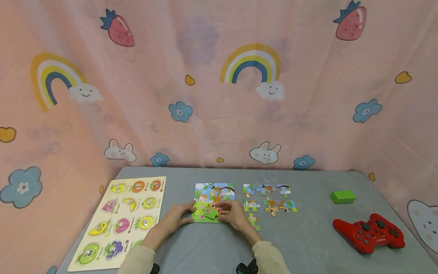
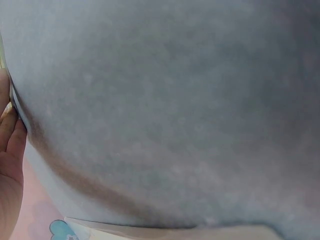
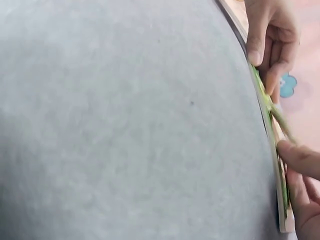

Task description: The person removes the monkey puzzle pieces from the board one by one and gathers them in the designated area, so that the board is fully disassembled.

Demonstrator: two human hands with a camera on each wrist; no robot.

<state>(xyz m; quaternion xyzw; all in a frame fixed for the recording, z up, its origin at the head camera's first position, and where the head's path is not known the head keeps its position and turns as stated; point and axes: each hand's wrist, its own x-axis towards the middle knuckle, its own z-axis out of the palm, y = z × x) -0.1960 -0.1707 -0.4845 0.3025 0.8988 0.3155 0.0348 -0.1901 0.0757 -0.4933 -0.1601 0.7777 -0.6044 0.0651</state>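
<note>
A jigsaw puzzle board (image 1: 199, 187) with a bright cartoon animal picture lies mid-table in the head view. My left hand (image 1: 178, 219) holds the board's left side, thumb at the near edge; the left wrist view catches only part of that hand (image 2: 10, 155) at its border. On the right side of the board, my right hand (image 1: 234, 215) pinches a green puzzle piece (image 1: 210, 214). This piece is tilted up from the picture in the right wrist view, its raised edge (image 3: 283, 122) beside my right thumb. Loose puzzle pieces (image 1: 252, 206) lie to the right.
At left lies a cream fruit peg board (image 1: 114, 224). On the right are a green block (image 1: 343, 196) and a red game controller (image 1: 371, 233). A patterned pink curtain (image 1: 212, 133) hangs behind the grey table (image 1: 205, 247).
</note>
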